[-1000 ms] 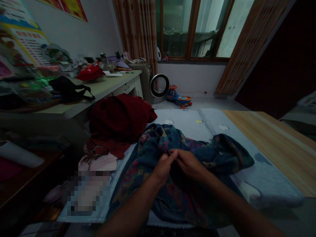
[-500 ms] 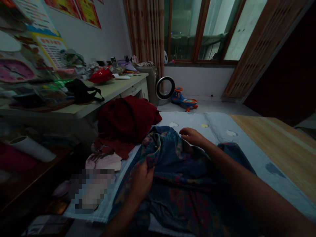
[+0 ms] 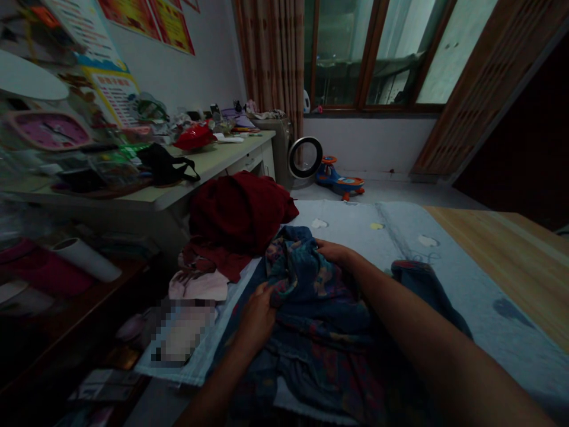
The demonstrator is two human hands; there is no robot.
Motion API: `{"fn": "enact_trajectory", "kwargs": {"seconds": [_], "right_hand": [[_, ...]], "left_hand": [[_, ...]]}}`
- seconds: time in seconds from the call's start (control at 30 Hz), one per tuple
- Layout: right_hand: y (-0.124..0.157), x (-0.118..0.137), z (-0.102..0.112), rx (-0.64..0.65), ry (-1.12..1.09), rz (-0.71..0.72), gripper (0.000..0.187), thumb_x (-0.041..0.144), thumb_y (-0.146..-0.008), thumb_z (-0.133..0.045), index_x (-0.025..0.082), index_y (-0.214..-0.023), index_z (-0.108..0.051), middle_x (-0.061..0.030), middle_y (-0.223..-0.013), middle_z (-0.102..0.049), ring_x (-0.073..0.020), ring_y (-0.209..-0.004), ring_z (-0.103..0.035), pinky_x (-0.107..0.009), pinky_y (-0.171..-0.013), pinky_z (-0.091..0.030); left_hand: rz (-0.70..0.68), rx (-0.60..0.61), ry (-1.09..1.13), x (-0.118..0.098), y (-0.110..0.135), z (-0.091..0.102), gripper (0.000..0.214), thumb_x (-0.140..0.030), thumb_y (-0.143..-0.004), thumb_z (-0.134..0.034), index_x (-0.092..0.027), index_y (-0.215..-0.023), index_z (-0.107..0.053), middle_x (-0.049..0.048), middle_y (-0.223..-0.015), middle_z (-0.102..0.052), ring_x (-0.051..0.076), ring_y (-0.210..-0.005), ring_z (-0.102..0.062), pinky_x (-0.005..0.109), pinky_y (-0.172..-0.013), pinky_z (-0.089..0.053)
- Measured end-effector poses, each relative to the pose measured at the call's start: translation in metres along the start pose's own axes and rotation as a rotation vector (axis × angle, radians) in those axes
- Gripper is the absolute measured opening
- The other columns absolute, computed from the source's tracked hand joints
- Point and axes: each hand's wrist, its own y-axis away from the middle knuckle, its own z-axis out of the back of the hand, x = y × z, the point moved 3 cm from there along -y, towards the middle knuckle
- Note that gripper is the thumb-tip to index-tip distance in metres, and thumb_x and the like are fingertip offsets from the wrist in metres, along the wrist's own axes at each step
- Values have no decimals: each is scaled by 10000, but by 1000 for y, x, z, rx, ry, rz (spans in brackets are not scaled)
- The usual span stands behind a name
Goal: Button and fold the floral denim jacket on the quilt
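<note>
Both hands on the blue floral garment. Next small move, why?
Probably draw the hands apart to spread it: left hand grips the near edge, right hand rests on the far folds, and the blue floral garment lies bunched on the mat.

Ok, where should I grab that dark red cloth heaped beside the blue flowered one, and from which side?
Take the dark red cloth by its raised, bunched top, coming from above on the mat side. It sits in a loose heap with no flat edge showing, and the desk crowds its left side. The left hand, now holding the blue cloth, is nearer.
</note>
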Motion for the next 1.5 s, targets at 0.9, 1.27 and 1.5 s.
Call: {"fn": "enact_trajectory", "kwargs": {"seconds": [0.9,1.27,1.5], "right_hand": [[175,-34,158,-941,773,49,639,373,-710,-703,155,-1291,-552,-183,-1331,-530,-337,-1272,-490,-510,-1080,-373],[96,-26,124,-307,418,214,621,292,-565,-759,151,-1159,-643,-87,-1153,-685,-301,-1092,-605,-455,-983,-464],[106,-16,109,-533,290,333,347,208,-610,-613,182,-951,-677,-30,-963,-720,-225,-904,-650,-362,-837,-528]], "left_hand": [[359,-1,679,-37,-18,-69,581,-177,-737,-736,-232,-1254,-477,105,-1227,-622,193,-1018,-657,338,-904,-517],[717,329,978,-62,51,-153,342,-281,-734,-773,-214,-1022,-601,85,-1131,-702,234,-1059,-661,397,-977,-465],[684,130,1105,-65,38,-169,165,-167,-724,-717,-194,-804,-575,56,-810,-720,252,-943,-705,434,-919,-534]]}}
